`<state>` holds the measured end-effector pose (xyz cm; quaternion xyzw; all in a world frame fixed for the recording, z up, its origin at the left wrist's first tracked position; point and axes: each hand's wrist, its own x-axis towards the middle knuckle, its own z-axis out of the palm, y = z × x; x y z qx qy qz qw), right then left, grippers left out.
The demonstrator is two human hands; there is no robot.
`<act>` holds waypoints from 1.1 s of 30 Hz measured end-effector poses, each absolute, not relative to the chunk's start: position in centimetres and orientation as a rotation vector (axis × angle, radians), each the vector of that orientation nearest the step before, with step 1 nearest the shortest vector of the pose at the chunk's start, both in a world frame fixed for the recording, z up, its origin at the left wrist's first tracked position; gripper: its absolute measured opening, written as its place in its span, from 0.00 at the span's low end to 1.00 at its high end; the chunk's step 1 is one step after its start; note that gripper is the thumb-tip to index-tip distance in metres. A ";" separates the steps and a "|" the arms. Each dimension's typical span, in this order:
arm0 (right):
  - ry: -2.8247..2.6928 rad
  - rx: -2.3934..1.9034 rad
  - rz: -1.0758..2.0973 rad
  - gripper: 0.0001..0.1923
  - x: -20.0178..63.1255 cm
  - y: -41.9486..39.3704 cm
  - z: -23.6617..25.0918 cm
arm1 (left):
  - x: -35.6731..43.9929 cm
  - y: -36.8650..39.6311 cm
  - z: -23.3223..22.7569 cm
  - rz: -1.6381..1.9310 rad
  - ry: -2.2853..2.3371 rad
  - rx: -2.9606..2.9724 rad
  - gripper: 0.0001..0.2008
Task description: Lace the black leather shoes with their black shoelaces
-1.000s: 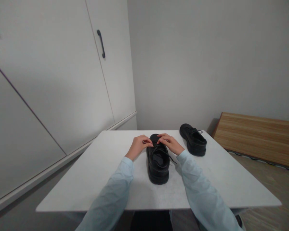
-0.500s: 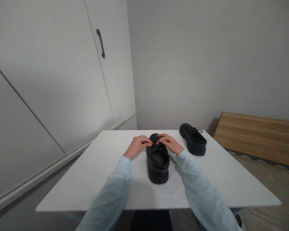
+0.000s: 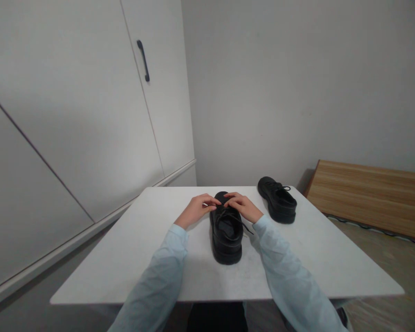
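Observation:
A black lace-up shoe (image 3: 227, 249) stands upright on the white table in front of me, its toe pointing away and its heel towards me. My left hand (image 3: 202, 205) reaches in from the left, thumb and forefinger bent together at the front of the lacing. From the other side my right hand (image 3: 244, 206) curls its fingers over the same spot, closed at the black shoelace (image 3: 246, 228). One loose lace end trails off the shoe's right side. The fingertips cover part of the lacing, so the exact grip on the lace is small and partly hidden.
A second black shoe (image 3: 281, 203), its lace tied, stands at the table's back right. The white table (image 3: 138, 267) ends close to my body. White cupboard doors (image 3: 90, 115) rise at the left, and a wood-grain board (image 3: 370, 198) lies beyond the table's right side.
My left fingers have shifted very slightly over the lacing, the forefinger a little further right. Both shoes and my right hand are nearly where they were.

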<state>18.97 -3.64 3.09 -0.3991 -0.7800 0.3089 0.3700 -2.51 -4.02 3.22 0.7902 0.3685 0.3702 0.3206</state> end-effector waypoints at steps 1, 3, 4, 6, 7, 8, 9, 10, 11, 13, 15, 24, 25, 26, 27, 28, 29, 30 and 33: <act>-2.003 -1.029 0.791 0.13 18.9 -3.6 3.1 | -2.5 -4.0 3.2 0.965 0.968 2.061 0.09; -2.007 -1.033 0.788 0.12 18.9 -3.6 3.0 | -2.5 -3.9 2.9 0.961 0.961 2.027 0.10; -2.008 -1.033 0.788 0.12 18.9 -3.5 2.9 | -2.5 -3.8 2.8 0.962 0.955 2.012 0.11; -2.011 -1.029 0.787 0.11 18.9 -3.4 2.8 | -2.5 -3.7 2.6 0.964 0.944 1.985 0.11; -2.013 -1.024 0.787 0.11 18.9 -3.4 2.7 | -2.5 -3.7 2.5 0.963 0.936 1.974 0.11; -2.016 -1.021 0.787 0.11 18.9 -3.3 2.7 | -2.5 -3.7 2.4 0.959 0.927 1.966 0.11; -2.019 -1.020 0.786 0.11 18.9 -3.3 2.6 | -2.4 -3.7 2.5 0.954 0.918 1.962 0.10; -2.024 -1.020 0.787 0.11 18.9 -3.3 2.6 | -2.4 -3.7 2.5 0.954 0.910 1.960 0.09; -2.030 -1.021 0.788 0.11 18.9 -3.3 2.6 | -2.4 -3.8 2.6 0.956 0.905 1.961 0.09; -2.041 -1.021 0.791 0.11 18.9 -3.3 2.6 | -2.4 -3.9 2.7 0.961 0.904 1.961 0.09; -2.049 -1.013 0.796 0.10 18.9 -3.3 2.5 | -2.4 -3.9 2.7 0.961 0.902 1.956 0.09; -2.080 -1.021 0.803 0.11 18.9 -2.9 2.1 | -2.3 -3.4 2.2 0.978 0.871 1.866 0.09; -2.085 -1.013 0.803 0.12 18.9 -2.9 2.1 | -2.2 -3.4 2.1 0.978 0.875 1.879 0.09; -2.090 -1.003 0.802 0.11 18.9 -2.8 2.1 | -2.2 -3.3 2.0 0.977 0.882 1.899 0.09; -2.095 -0.993 0.800 0.11 18.9 -2.8 2.1 | -2.2 -3.3 2.0 0.977 0.893 1.922 0.09; -2.101 -0.987 0.796 0.11 18.9 -2.7 2.0 | -2.2 -3.2 1.9 0.976 0.905 1.946 0.09; -2.105 -0.986 0.789 0.11 18.9 -2.7 2.0 | -2.2 -3.2 1.8 0.975 0.919 1.965 0.09; -2.105 -0.988 0.780 0.10 18.8 -2.7 2.0 | -2.2 -3.2 1.8 0.972 0.932 1.978 0.09; -2.099 -0.991 0.758 0.10 18.7 -2.7 1.9 | -2.0 -3.3 1.9 0.977 0.969 1.992 0.09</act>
